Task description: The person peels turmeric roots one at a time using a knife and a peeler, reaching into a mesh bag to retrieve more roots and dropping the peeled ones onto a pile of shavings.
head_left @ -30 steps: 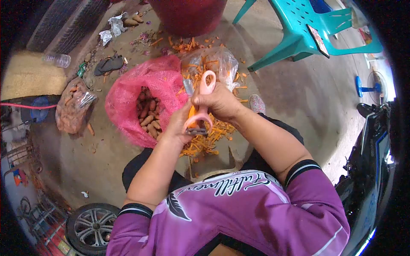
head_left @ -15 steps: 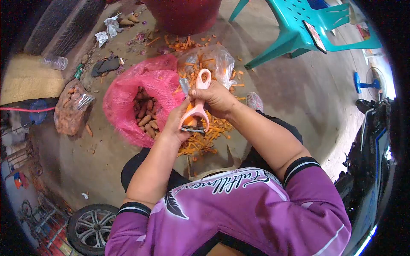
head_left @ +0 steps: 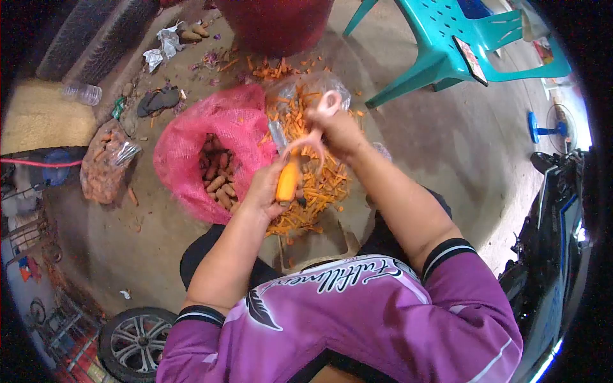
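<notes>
My left hand [head_left: 265,188] is closed around an orange peeled root [head_left: 288,182], whose bare side faces up. Just above and to the right, my right hand [head_left: 338,134] grips a pink peeler [head_left: 313,137], blurred by motion, its forked head over the far end of the root. Orange strips [head_left: 325,185] lie in a heap on the ground below both hands. To the left stands an open pink mesh sack [head_left: 185,127] with brownish roots [head_left: 220,179] inside. A clear plastic bag [head_left: 329,83] with more orange pieces lies beyond my hands.
A red tub [head_left: 274,25] stands at the top, a green plastic chair [head_left: 440,51] at the upper right. On the left are a filled plastic bag [head_left: 105,166] and a dark sandal [head_left: 158,101]. A wheel [head_left: 140,341] lies lower left; a motorcycle [head_left: 552,242] is at the right.
My right hand has moved right with the peeler, whose head has shifted up and off the front of the root. The orange root in my left hand now shows more fully.
</notes>
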The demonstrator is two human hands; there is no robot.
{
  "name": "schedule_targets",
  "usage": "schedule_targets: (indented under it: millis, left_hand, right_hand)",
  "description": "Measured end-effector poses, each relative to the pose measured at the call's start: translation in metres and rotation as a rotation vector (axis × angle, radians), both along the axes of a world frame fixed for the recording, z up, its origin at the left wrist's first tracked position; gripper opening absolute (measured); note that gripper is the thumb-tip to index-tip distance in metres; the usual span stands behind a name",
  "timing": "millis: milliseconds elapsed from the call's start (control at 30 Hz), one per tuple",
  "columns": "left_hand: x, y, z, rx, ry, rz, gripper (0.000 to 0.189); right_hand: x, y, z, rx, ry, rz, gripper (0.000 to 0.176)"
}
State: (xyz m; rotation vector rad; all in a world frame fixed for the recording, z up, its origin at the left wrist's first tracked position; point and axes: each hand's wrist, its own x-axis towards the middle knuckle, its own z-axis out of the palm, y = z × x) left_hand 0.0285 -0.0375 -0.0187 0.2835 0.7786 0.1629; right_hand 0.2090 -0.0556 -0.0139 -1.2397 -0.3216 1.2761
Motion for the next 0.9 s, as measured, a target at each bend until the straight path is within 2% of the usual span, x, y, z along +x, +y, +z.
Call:
schedule_targets:
  millis: [33, 100, 133, 233, 267, 300, 333, 367, 433, 467, 567, 633, 667, 700, 800, 833, 867, 900]
  left_hand:
    - [0.001, -0.002, 0.013, -0.023, -0.044, -0.022, 0.042]
    - [0.005, -0.004, 0.027, 0.015, 0.019, -0.019, 0.042]
    - [0.003, -0.002, 0.025, 0.016, 0.007, -0.016, 0.042]
    - [-0.002, 0.000, 0.018, 0.052, 0.051, 0.041, 0.040]
    - [-0.003, 0.001, 0.017, 0.071, 0.079, 0.068, 0.039]
    - [-0.003, 0.002, 0.017, 0.070, 0.076, 0.088, 0.037]
    - [-0.001, 0.000, 0.018, 0.068, 0.073, 0.106, 0.035]
    - [0.001, -0.001, 0.018, 0.066, 0.069, 0.123, 0.033]
    - [0.002, -0.003, 0.018, -0.004, 0.096, 0.164, 0.030]
    - [0.001, -0.004, 0.018, -0.040, 0.110, 0.184, 0.029]
    - [-0.007, -0.004, 0.007, -0.084, -0.024, 0.085, 0.028]
    - [-0.006, -0.004, 0.004, -0.192, -0.058, 0.055, 0.029]
    - [-0.005, -0.004, 0.008, -0.203, -0.066, 0.048, 0.029]
    - [-0.003, -0.004, 0.011, -0.214, -0.074, 0.042, 0.030]
    - [-0.005, 0.004, 0.011, -0.200, -0.095, 0.098, 0.031]
    - [-0.005, 0.004, 0.011, -0.136, -0.026, 0.120, 0.031]
    - [-0.003, 0.002, 0.013, -0.074, 0.046, 0.141, 0.031]
    - [0.000, 0.002, 0.016, -0.009, 0.116, 0.159, 0.031]
  right_hand:
    - [0.016, 0.004, -0.004, -0.024, -0.069, -0.120, 0.026]
    - [0.043, 0.005, -0.005, -0.257, -0.218, -0.287, 0.026]
    - [0.046, 0.003, -0.004, -0.201, -0.127, -0.355, 0.025]
    - [0.023, 0.003, 0.005, -0.065, 0.028, -0.243, 0.022]
    - [0.008, 0.002, 0.012, 0.009, 0.032, -0.125, 0.020]
    - [-0.011, -0.003, 0.035, -0.070, 0.087, -0.048, 0.020]
    - [-0.019, -0.007, 0.034, -0.009, 0.103, 0.158, 0.024]
    - [-0.029, -0.014, 0.037, -0.011, 0.086, 0.247, 0.026]
    - [-0.043, -0.018, 0.045, 0.080, 0.068, 0.273, 0.026]
    - [-0.041, -0.017, 0.032, 0.044, -0.016, 0.268, 0.021]
    - [-0.022, -0.005, 0.014, -0.039, 0.005, 0.059, 0.026]
    - [0.008, 0.005, 0.000, -0.044, -0.015, -0.120, 0.022]
    - [0.021, 0.007, -0.006, -0.130, -0.184, -0.215, 0.022]
    - [0.024, 0.011, -0.001, -0.157, -0.173, -0.350, 0.024]
    - [0.010, 0.002, 0.018, -0.078, -0.049, -0.227, 0.022]
    - [-0.003, 0.001, 0.025, -0.031, -0.027, -0.167, 0.021]
    - [-0.012, -0.003, 0.029, -0.030, -0.034, -0.017, 0.020]
    - [-0.025, -0.009, 0.045, -0.045, 0.064, 0.105, 0.022]
